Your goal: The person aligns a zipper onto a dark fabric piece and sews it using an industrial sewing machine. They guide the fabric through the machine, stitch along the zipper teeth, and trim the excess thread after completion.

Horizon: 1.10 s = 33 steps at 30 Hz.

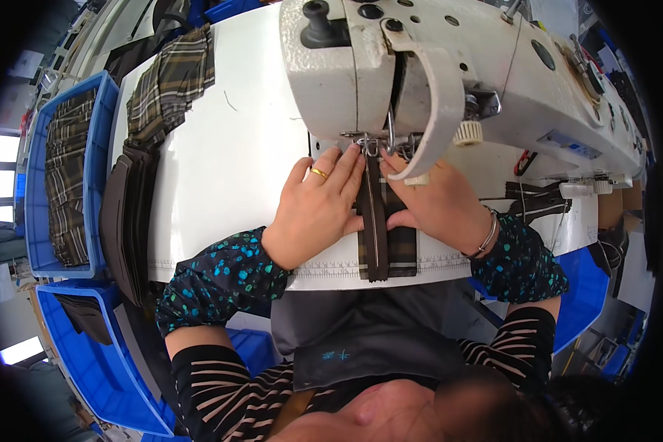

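My left hand point(317, 202) lies with fingers stretched toward the needle, pressing on a dark zipper point(376, 250) laid lengthwise over a strip of brown plaid fabric point(404, 261). My right hand point(438, 202) rests on the right side of the fabric, thumb beside the zipper and fingers extended, partly hidden by the machine's curved guard. Both hands are just below the presser foot point(370, 146) of the white sewing machine point(324, 81). The zipper's top end runs under the foot.
Plaid pieces point(169, 88) and dark stacked panels point(125, 214) lie along the table's point(199, 184) left side. Blue bins point(99, 118) stand left, one holding plaid fabric; others point(574, 309) sit lower right and below. Dark zippers point(534, 202) and red-handled snips point(524, 160) lie at right.
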Tool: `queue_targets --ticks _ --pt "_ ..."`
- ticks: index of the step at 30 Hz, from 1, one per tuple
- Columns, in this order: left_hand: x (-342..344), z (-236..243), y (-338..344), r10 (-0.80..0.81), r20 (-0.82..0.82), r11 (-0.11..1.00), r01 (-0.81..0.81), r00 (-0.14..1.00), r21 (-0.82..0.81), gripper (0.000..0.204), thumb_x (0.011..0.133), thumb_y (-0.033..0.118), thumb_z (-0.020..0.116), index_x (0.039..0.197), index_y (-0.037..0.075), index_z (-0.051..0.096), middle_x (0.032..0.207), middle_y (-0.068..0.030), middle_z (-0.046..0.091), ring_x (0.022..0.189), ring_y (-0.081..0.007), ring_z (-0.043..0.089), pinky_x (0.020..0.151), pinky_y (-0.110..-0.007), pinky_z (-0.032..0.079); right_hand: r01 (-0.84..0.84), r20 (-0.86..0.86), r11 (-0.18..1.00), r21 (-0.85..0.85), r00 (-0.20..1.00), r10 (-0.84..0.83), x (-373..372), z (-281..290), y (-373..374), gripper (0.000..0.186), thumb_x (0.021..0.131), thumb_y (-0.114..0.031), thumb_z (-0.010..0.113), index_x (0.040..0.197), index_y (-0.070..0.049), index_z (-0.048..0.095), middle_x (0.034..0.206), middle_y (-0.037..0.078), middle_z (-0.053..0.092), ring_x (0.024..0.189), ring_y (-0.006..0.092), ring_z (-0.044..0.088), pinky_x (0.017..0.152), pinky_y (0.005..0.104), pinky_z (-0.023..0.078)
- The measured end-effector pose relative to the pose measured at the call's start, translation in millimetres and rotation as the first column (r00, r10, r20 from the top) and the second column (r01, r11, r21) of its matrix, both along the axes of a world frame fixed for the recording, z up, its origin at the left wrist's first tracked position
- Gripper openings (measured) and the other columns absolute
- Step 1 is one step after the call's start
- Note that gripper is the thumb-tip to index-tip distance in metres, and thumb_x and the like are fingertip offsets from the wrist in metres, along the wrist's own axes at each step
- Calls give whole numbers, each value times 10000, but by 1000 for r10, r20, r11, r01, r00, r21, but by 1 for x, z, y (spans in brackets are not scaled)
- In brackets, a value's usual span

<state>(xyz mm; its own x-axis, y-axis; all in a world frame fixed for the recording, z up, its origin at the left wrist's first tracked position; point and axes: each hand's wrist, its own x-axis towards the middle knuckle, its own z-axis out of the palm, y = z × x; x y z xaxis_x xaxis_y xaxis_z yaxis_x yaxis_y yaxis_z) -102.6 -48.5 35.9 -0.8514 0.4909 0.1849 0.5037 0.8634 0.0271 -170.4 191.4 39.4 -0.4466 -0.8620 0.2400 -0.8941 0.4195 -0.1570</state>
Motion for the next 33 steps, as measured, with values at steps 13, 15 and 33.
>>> queue_targets --ticks 13,15,33 --pt "47 0 11 -200 -222 976 213 954 38 547 731 268 811 1217 31 725 1250 -72 688 1100 -236 656 889 -401 545 -43 -52 998 -55 998 40 52 0 14 421 795 -204 775 1151 13 717 1258 164 707 1207 324 658 1066 451 515" --pt "64 -2 19 -169 -244 964 212 955 161 404 729 165 824 1109 41 764 1111 -63 718 993 -215 677 780 -352 566 -45 -15 994 -101 999 44 76 -5 24 372 815 -162 753 1141 14 716 1255 161 711 1192 324 673 1051 453 532" --pt "94 -7 28 -7 -164 920 71 986 385 417 721 108 831 1132 69 774 1074 -25 750 956 -211 708 809 -346 590 -59 -232 964 -261 973 -4 118 -48 26 334 903 -311 783 1157 -94 766 1245 47 710 1221 220 663 1100 423 504"
